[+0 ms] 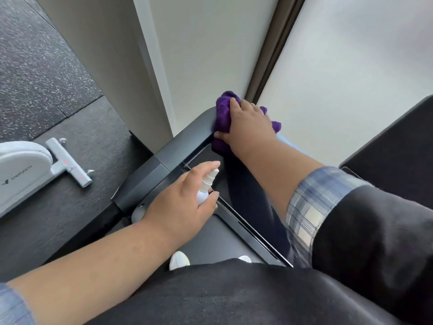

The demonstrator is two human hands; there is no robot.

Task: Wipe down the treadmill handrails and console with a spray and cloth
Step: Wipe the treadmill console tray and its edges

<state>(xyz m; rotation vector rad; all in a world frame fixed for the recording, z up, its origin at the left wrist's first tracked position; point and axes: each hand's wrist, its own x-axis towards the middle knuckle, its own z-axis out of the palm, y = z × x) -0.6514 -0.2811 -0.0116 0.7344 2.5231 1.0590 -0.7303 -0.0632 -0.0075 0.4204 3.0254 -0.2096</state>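
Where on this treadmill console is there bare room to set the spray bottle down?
The flat black panel between the left hand holding the spray bottle and the right sleeve looks free. The far corner is crowded by the right hand pressing the purple cloth.

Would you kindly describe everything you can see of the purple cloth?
The purple cloth looks like soft, plush microfibre, deep violet, bunched rather than folded flat. The right hand presses it onto the dark corner of the treadmill console, palm on top and thumb against its lower edge. Crumpled ends stick out beyond the fingers at the top and on the right side. Its underside is hidden.
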